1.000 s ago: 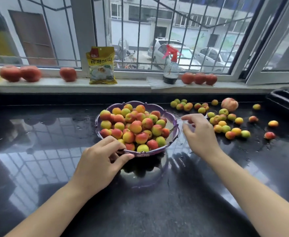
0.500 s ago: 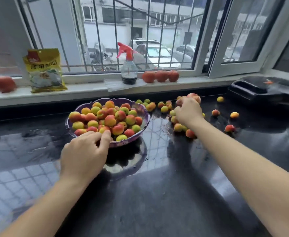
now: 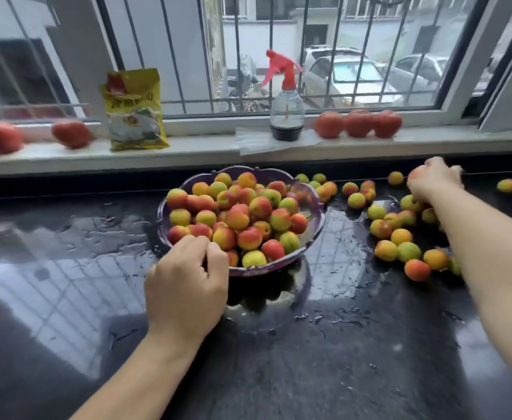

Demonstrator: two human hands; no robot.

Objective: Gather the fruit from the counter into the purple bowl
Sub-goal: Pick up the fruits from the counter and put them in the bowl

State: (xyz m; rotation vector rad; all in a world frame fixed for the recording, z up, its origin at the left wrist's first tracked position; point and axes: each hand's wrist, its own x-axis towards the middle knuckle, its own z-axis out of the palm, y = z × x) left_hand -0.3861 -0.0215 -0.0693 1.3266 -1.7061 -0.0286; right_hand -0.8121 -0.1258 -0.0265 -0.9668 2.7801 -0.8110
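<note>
A purple bowl (image 3: 310,204) heaped with small red-yellow fruit (image 3: 248,216) stands on the wet black counter. My left hand (image 3: 188,283) grips its near rim, thumb over the edge. Several loose fruit (image 3: 397,237) lie scattered on the counter right of the bowl. At the back right, near the wall, my right hand (image 3: 436,178) is curled over a larger pinkish peach (image 3: 415,176), of which only a sliver shows under the fingers. One small fruit (image 3: 508,185) lies alone at the far right.
The window sill behind holds a yellow food packet (image 3: 135,110), a spray bottle with a red trigger (image 3: 286,107), three tomatoes (image 3: 359,123) on the right and more tomatoes (image 3: 71,134) on the left. Water beads on the counter (image 3: 339,344).
My right hand has reached further back and to the right and closed around the large peach. The view has swung back left. My left hand has stayed on the bowl's rim.
</note>
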